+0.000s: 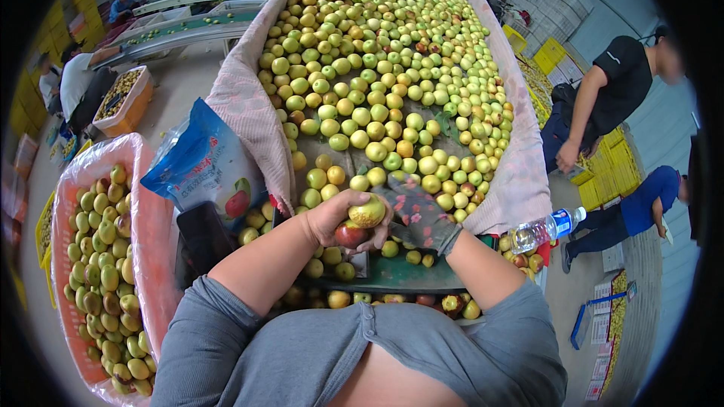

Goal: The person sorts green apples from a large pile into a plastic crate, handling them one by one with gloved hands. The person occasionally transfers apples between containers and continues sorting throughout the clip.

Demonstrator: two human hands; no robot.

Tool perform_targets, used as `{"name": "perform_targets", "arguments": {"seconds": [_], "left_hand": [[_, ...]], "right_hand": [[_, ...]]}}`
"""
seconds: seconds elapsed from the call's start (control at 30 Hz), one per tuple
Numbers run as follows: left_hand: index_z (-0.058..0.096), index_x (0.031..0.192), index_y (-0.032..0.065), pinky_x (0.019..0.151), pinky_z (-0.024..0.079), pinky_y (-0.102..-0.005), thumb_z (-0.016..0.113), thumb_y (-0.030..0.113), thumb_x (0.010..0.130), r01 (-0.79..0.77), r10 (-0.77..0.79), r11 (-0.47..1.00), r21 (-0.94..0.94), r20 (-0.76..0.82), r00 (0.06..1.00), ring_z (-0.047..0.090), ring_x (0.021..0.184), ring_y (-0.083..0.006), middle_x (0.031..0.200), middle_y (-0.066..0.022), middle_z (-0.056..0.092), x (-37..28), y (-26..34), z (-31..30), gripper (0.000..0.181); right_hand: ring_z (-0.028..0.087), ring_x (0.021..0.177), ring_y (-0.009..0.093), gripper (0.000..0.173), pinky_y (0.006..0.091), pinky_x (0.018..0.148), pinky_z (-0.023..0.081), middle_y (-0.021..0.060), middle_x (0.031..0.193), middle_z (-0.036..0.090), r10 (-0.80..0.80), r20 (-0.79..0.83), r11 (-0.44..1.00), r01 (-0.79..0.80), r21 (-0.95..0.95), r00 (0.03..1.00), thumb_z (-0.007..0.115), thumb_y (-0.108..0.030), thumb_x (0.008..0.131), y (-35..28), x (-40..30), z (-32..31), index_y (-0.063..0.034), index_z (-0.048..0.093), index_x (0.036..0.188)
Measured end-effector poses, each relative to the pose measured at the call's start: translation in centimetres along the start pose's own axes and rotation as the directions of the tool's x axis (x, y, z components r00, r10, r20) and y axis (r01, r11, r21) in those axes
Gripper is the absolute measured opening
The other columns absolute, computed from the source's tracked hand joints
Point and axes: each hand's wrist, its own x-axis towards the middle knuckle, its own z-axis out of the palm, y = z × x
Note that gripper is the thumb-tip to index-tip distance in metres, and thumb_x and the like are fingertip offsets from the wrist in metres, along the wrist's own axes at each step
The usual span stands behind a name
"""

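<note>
My bare left hand (353,223) is closed around two winter jujubes. The upper jujube (367,212) is yellow-green with brown speckling, and the lower jujube (350,235) is dark red-brown. Close beside it on the right, my right hand (421,212) wears a dark glove with pink flowers. Its fingers are stretched out over the near edge of the jujube heap (384,96), with no fruit visible in them. The heap of green and yellow fruit lies on a long table lined with a pale pink cloth (249,73). Below my hands is a green surface (407,274) with several loose jujubes.
On the left stands a plastic-lined orange crate (155,226) of jujubes, beside a blue-white printed bag (206,158) and a black phone (205,234). A water bottle (548,230) lies at right. Two people stand to the right; others sit near conveyors (192,22) at far left.
</note>
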Motion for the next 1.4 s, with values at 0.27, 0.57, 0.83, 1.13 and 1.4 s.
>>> {"name": "perform_targets", "arguments": {"seconds": [0.27, 0.57, 0.83, 1.13, 1.4], "left_hand": [[0.057, 0.096, -0.0013, 0.038, 0.045, -0.0274, 0.057, 0.055, 0.081, 0.054, -0.053, 0.997, 0.056, -0.006, 0.999, 0.058, 0.049, -0.0234, 0.079, -0.0246, 0.064, -0.2, 0.3, 0.4, 0.059], [0.056, 0.101, -0.0020, 0.042, 0.045, -0.0279, 0.055, 0.052, 0.082, 0.148, -0.150, 0.987, 0.057, 0.046, 0.988, 0.058, 0.052, -0.0218, 0.079, -0.0242, 0.065, -0.8, -0.3, 0.1, 0.057], [0.054, 0.096, -0.0026, 0.040, 0.044, -0.0262, 0.056, 0.054, 0.081, 0.076, -0.076, 0.997, -0.002, 0.049, 0.996, 0.057, 0.049, -0.0213, 0.077, -0.0236, 0.064, -0.4, 0.0, 0.6, 0.058], [0.055, 0.094, -0.0016, 0.040, 0.045, -0.0274, 0.057, 0.054, 0.080, 0.070, -0.069, 0.997, -0.024, 0.040, 0.997, 0.057, 0.050, -0.0226, 0.079, -0.0230, 0.063, -0.3, -0.3, 0.2, 0.058], [0.055, 0.093, -0.0019, 0.036, 0.043, -0.0281, 0.056, 0.054, 0.080, 0.031, -0.031, 1.000, -0.003, 0.022, 0.999, 0.056, 0.046, -0.0235, 0.076, -0.0242, 0.062, -0.2, 0.2, 0.2, 0.057]], "right_hand": [[0.042, 0.133, 0.033, 0.048, 0.0437, 0.113, 0.029, 0.0144, 0.139, 0.049, -0.165, -0.505, 0.986, 0.157, -0.058, 0.848, 0.054, -0.032, 0.093, 2.3, 15.1, -3.0, -0.0098, 0.050, 0.136], [0.020, 0.146, 0.024, 0.059, 0.0407, 0.119, 0.012, 0.0117, 0.156, 0.026, -0.118, -0.236, 0.990, 0.095, -0.105, 0.964, 0.039, -0.034, 0.094, 0.4, 32.8, 0.2, -0.0095, 0.033, 0.148], [0.017, 0.147, 0.026, 0.073, 0.0460, 0.119, 0.009, 0.0075, 0.158, 0.022, 0.359, -0.293, 0.910, -0.402, -0.102, 0.886, 0.033, -0.065, 0.091, 11.1, 26.6, -4.8, -0.0215, 0.033, 0.150], [0.017, 0.146, 0.033, 0.072, 0.0459, 0.119, 0.013, 0.0112, 0.160, 0.014, 0.650, -0.220, 0.721, -0.682, -0.123, 0.727, 0.031, -0.063, 0.095, 15.7, 10.9, -4.5, -0.0247, 0.018, 0.154], [0.015, 0.146, 0.036, 0.074, 0.0454, 0.119, 0.010, 0.0191, 0.156, 0.023, 0.344, -0.259, 0.884, -0.405, -0.235, 0.902, 0.035, -0.058, 0.096, 8.4, 1.8, 0.3, -0.0110, 0.025, 0.152]]}}
